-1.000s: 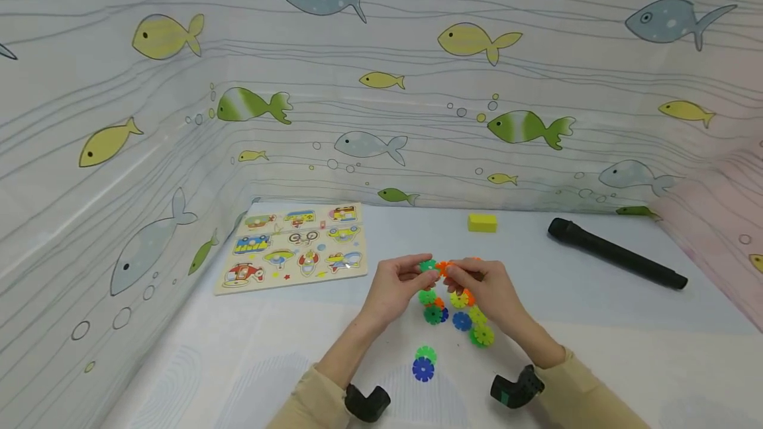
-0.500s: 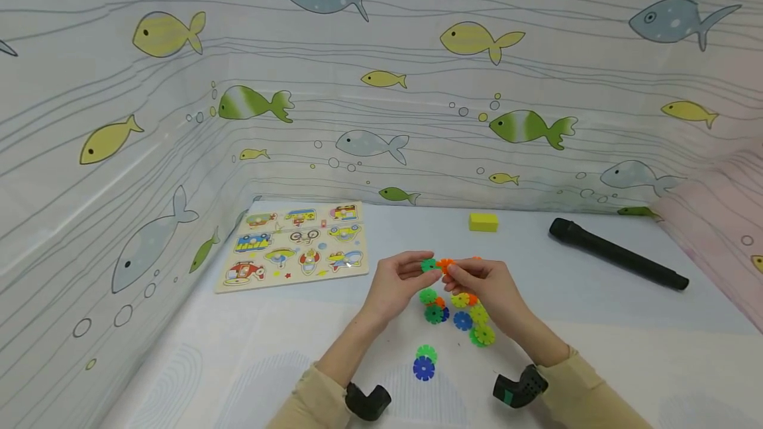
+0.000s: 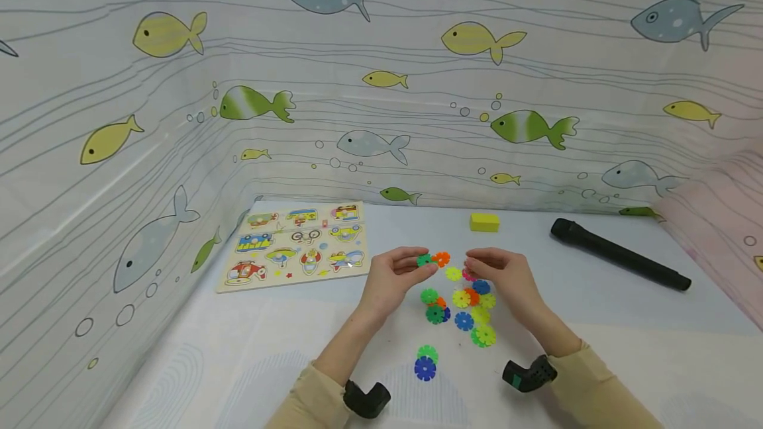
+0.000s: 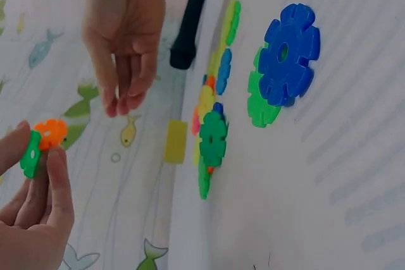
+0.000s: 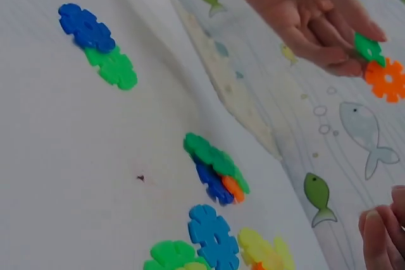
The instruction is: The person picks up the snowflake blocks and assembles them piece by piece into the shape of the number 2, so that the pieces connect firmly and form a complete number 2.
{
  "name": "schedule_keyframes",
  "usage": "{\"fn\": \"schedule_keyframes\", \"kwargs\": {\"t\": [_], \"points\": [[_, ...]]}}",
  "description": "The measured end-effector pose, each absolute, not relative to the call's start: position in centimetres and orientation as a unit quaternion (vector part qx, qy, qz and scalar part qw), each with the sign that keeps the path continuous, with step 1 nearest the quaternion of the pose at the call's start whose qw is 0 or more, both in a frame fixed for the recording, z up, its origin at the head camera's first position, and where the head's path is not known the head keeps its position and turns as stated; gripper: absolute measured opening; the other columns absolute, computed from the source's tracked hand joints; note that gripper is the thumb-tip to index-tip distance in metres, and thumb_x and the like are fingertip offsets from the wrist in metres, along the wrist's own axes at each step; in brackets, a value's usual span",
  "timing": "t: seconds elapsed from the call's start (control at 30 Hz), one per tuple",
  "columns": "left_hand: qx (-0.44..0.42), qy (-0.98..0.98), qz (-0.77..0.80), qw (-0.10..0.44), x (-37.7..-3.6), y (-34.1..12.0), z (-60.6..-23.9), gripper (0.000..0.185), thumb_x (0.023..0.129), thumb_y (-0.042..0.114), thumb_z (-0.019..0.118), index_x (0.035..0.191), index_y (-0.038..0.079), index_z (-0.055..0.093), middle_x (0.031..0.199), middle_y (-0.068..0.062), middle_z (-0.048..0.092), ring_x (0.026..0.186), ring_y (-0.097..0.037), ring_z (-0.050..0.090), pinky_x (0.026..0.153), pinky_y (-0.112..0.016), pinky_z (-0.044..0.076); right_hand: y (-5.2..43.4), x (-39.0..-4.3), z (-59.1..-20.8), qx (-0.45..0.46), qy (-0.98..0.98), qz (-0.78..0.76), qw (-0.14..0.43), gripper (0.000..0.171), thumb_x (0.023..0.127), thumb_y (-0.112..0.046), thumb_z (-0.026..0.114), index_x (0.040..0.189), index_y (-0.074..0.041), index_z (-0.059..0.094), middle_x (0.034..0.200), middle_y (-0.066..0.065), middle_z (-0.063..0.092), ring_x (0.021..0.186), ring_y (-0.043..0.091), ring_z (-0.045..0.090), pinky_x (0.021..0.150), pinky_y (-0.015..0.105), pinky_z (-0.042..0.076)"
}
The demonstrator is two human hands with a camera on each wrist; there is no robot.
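My left hand (image 3: 390, 283) pinches a green snowflake disc (image 3: 424, 260) between thumb and fingers, above the table. Joined to its edge is an orange snowflake disc (image 3: 441, 259), sticking out toward the right. In the left wrist view the green disc (image 4: 30, 154) and the orange disc (image 4: 52, 133) stand at an angle to each other. A short way off, my right hand (image 3: 507, 280) hangs with loosely bent fingers and nothing visible between them. Below it lie a yellow disc (image 3: 454, 273) and a pink disc (image 3: 469, 275), the pink one partly hidden by the fingers.
Several loose discs, among them a light blue disc (image 3: 464, 321), lie between my forearms. A dark blue disc (image 3: 425, 369) overlaps a green one nearer me. Behind stand a wooden picture puzzle (image 3: 295, 250), a yellow block (image 3: 484, 222) and a black microphone (image 3: 620, 253).
My right hand has let go of the orange disc and moved away to the right. The left hand keeps the joined pair and has risen slightly. More table discs now show.
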State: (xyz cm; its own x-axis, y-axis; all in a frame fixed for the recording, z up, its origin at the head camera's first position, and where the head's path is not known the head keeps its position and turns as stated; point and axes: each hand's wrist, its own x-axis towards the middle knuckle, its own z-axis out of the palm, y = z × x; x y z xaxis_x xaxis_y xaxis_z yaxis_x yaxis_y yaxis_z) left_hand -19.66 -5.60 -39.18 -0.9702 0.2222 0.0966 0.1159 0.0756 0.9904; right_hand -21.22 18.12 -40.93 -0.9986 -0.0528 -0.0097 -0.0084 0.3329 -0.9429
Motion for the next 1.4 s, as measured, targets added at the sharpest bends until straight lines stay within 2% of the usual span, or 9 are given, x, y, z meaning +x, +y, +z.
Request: {"fn": "schedule_keyframes", "kwargs": {"t": [0.1, 0.2, 0.37, 0.47, 0.73, 0.93, 1.2, 1.4], "points": [[0.116, 0.731, 0.672, 0.035, -19.6, -5.7, -39.2, 0.037, 0.091, 0.027, 0.075, 0.123, 0.009, 0.069, 0.113, -0.010, 0.074, 0.102, -0.021, 0.070, 0.093, -0.032, 0.056, 18.9, -21.7, -41.4, 0.000, 0.832, -0.554, 0.015, 0.044, 0.096, -0.033, 0.068, 0.133, -0.007, 0.063, 0.121, 0.010, 0.071, 0.108, 0.018, 0.068, 0.090, 0.016, 0.052], [0.118, 0.731, 0.672, 0.027, -19.6, -5.7, -39.2, 0.036, 0.091, 0.025, 0.075, 0.122, 0.009, 0.069, 0.111, -0.011, 0.074, 0.100, -0.021, 0.071, 0.091, -0.031, 0.057, 19.6, -22.2, -41.8, 0.008, 0.834, -0.551, 0.024, 0.045, 0.096, -0.027, 0.068, 0.135, -0.006, 0.061, 0.125, 0.012, 0.069, 0.113, 0.020, 0.065, 0.096, 0.023, 0.052], [0.126, 0.729, 0.673, 0.024, -19.7, -5.6, -39.3, 0.036, 0.091, 0.024, 0.075, 0.122, 0.008, 0.068, 0.111, -0.011, 0.073, 0.099, -0.021, 0.072, 0.090, -0.029, 0.057, 20.6, -23.0, -42.6, 0.027, 0.845, -0.532, 0.053, 0.046, 0.094, -0.021, 0.071, 0.135, -0.004, 0.059, 0.125, 0.014, 0.068, 0.110, 0.021, 0.065, 0.105, 0.040, 0.049], [0.125, 0.729, 0.673, 0.023, -19.6, -5.6, -39.3, 0.036, 0.090, 0.025, 0.076, 0.122, 0.008, 0.068, 0.110, -0.011, 0.073, 0.098, -0.020, 0.072, 0.090, -0.029, 0.057, 21.1, -23.3, -43.0, 0.028, 0.851, -0.521, 0.068, 0.046, 0.092, -0.017, 0.073, 0.133, -0.002, 0.060, 0.123, 0.015, 0.068, 0.106, 0.021, 0.066, 0.104, 0.044, 0.050], [0.122, 0.731, 0.671, 0.018, -19.6, -5.6, -39.2, 0.036, 0.090, 0.023, 0.076, 0.122, 0.008, 0.068, 0.110, -0.011, 0.073, 0.098, -0.021, 0.071, 0.090, -0.028, 0.057, 21.3, -23.5, -43.4, -0.004, 0.861, -0.504, 0.073, 0.047, 0.087, -0.012, 0.077, 0.130, 0.000, 0.062, 0.122, 0.016, 0.068, 0.105, 0.022, 0.065, 0.091, 0.030, 0.057], [0.123, 0.730, 0.672, 0.016, -19.7, -5.6, -39.2, 0.036, 0.091, 0.024, 0.075, 0.121, 0.007, 0.068, 0.110, -0.012, 0.074, 0.098, -0.021, 0.072, 0.089, -0.028, 0.057, 21.1, -23.2, -43.4, -0.004, 0.870, -0.488, 0.075, 0.047, 0.085, -0.011, 0.079, 0.127, 0.001, 0.063, 0.120, 0.017, 0.068, 0.104, 0.025, 0.063, 0.091, 0.033, 0.056], [0.122, 0.733, 0.669, 0.013, -19.7, -5.6, -39.3, 0.036, 0.091, 0.025, 0.075, 0.121, 0.008, 0.069, 0.110, -0.011, 0.074, 0.098, -0.021, 0.072, 0.089, -0.029, 0.058, 20.9, -23.2, -43.5, -0.004, 0.889, -0.453, 0.062, 0.040, 0.082, -0.010, 0.082, 0.118, 0.000, 0.068, 0.111, 0.014, 0.070, 0.094, 0.024, 0.060, 0.082, 0.026, 0.054], [0.121, 0.735, 0.667, 0.010, -19.7, -5.6, -39.2, 0.036, 0.091, 0.026, 0.075, 0.121, 0.008, 0.069, 0.110, -0.011, 0.074, 0.098, -0.021, 0.072, 0.089, -0.028, 0.058, 20.6, -23.0, -43.6, -0.020, 0.903, -0.426, 0.057, 0.033, 0.082, -0.010, 0.082, 0.113, -0.003, 0.071, 0.103, 0.009, 0.070, 0.091, 0.023, 0.057, 0.081, 0.029, 0.052]]}}
